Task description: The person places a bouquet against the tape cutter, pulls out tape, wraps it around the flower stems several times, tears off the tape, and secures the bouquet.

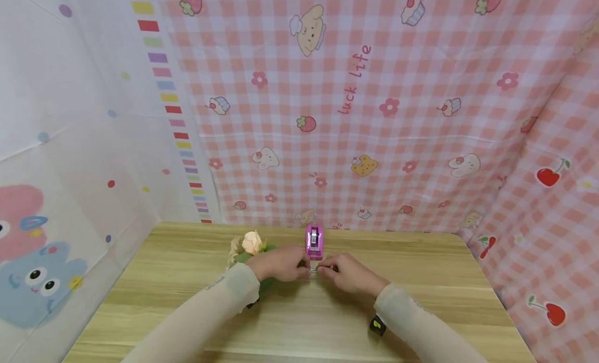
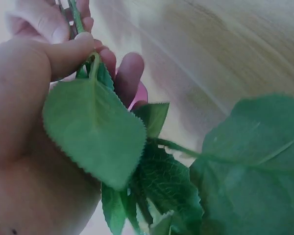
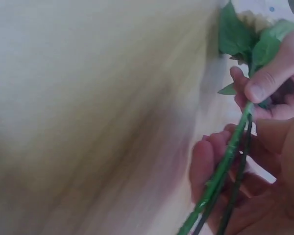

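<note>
My left hand (image 1: 286, 263) grips a small bunch of flowers by the stems, thumb pressed over them just below the leaves. The bunch has a pale peach rose (image 1: 252, 243) pointing left, and toothed green leaves (image 2: 94, 129) hang over that palm in the left wrist view. Bare green stems (image 3: 219, 178) run from there into my right hand (image 1: 350, 274), whose fingers curl round them farther down. The two hands are close together over the table. Just beyond them stands a magenta tape dispenser (image 1: 314, 242).
The wood-grain table (image 1: 421, 259) ends at a pink checked cloth (image 1: 290, 144) hung behind it. More printed cloth closes off the left and right sides. A small black block (image 1: 377, 325) shows beside the right sleeve.
</note>
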A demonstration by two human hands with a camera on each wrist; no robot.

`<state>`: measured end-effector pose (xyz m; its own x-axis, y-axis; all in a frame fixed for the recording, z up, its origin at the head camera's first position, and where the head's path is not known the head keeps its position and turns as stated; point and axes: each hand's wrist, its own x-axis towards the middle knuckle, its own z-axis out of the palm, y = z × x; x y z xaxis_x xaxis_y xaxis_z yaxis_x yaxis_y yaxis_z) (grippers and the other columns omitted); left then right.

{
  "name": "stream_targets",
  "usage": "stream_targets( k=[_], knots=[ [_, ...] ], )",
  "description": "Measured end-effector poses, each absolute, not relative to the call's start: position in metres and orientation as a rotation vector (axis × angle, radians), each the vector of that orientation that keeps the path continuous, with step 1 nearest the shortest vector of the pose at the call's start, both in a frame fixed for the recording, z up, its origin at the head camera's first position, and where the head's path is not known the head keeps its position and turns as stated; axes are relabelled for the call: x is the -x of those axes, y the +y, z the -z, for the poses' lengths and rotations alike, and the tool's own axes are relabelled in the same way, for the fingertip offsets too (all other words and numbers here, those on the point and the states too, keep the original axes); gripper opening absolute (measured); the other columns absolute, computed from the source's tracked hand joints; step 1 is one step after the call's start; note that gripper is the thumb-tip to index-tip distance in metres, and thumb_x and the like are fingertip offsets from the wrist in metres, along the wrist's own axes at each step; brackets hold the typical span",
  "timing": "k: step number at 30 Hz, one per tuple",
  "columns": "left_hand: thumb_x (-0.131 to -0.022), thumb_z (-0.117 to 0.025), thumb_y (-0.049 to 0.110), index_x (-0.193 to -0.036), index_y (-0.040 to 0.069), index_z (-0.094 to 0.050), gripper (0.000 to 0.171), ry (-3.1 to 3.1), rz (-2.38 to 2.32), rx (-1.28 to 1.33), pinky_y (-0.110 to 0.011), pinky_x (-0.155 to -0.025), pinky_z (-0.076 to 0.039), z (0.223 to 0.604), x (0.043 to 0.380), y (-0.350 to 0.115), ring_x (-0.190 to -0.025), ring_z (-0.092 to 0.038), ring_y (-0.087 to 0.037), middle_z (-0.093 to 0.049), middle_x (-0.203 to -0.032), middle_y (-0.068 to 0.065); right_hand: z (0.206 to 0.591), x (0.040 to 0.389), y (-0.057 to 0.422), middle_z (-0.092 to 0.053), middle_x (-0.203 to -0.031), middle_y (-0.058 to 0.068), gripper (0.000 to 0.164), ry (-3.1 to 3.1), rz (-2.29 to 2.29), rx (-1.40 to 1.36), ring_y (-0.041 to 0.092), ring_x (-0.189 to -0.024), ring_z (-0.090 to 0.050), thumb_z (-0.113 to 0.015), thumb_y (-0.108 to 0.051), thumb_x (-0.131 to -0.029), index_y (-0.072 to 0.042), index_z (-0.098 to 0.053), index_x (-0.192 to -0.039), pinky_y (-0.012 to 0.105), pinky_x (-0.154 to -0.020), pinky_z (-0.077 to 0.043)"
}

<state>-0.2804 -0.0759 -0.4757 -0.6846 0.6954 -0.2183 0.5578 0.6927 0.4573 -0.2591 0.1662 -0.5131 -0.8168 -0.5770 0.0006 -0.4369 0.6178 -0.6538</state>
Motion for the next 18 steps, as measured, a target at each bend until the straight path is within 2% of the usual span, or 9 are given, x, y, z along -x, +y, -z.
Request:
stream_targets(
  k=[4,7,10,14,18],
  knots=[
    [-0.108,-0.074,0.026,-0.103,0.013,-0.081,0.015,2.569,-0.491,-1.0,-0.024,-0.073,-0.055,0.478,0.28,-0.075,-0.074,-0.062,-0.005,-0.075,-0.091,0.007,0.508,0.266,0.164,-0.059,-0.076,-0.004,0.031,2.569,0.969,0.76,0.008,-0.066,-0.049,-0.058,-0.026,-0.116,-0.009,-0.082,-0.108,0.026,-0.063,-0.047],
    [-0.107,-0.075,0.024,-0.1,0.012,-0.081,0.015,2.604,-0.479,-1.026,-0.024,-0.071,-0.055,0.479,0.281,-0.074,-0.072,-0.061,-0.005,-0.075,-0.089,0.006,0.506,0.272,0.164,-0.054,-0.07,-0.006,0.035,2.497,0.972,0.74,0.008,-0.061,-0.045,-0.057,-0.028,-0.117,-0.006,-0.079,-0.099,0.024,-0.058,-0.042],
    [-0.106,-0.075,0.023,-0.098,0.013,-0.081,0.014,2.647,-0.439,-1.06,-0.023,-0.069,-0.054,0.48,0.282,-0.073,-0.071,-0.06,-0.004,-0.075,-0.088,0.006,0.507,0.278,0.164,-0.061,-0.07,-0.002,0.038,2.414,0.994,0.731,0.008,-0.06,-0.048,-0.056,-0.028,-0.117,-0.006,-0.078,-0.095,0.023,-0.057,-0.042],
    [-0.106,-0.076,0.022,-0.098,0.015,-0.082,0.013,2.7,-0.383,-1.119,-0.022,-0.069,-0.055,0.481,0.283,-0.073,-0.07,-0.06,-0.002,-0.077,-0.088,0.006,0.509,0.28,0.165,-0.071,-0.08,0.006,0.036,2.35,1.043,0.716,0.01,-0.065,-0.056,-0.057,-0.026,-0.117,-0.008,-0.08,-0.096,0.024,-0.061,-0.048],
    [-0.107,-0.075,0.022,-0.098,0.015,-0.081,0.013,2.709,-0.374,-1.108,-0.023,-0.068,-0.054,0.482,0.283,-0.074,-0.07,-0.06,-0.003,-0.075,-0.086,0.006,0.512,0.278,0.165,-0.071,-0.079,0.01,0.03,2.362,1.095,0.672,0.01,-0.064,-0.055,-0.06,-0.026,-0.116,-0.01,-0.081,-0.102,0.024,-0.06,-0.048]
  ],
)
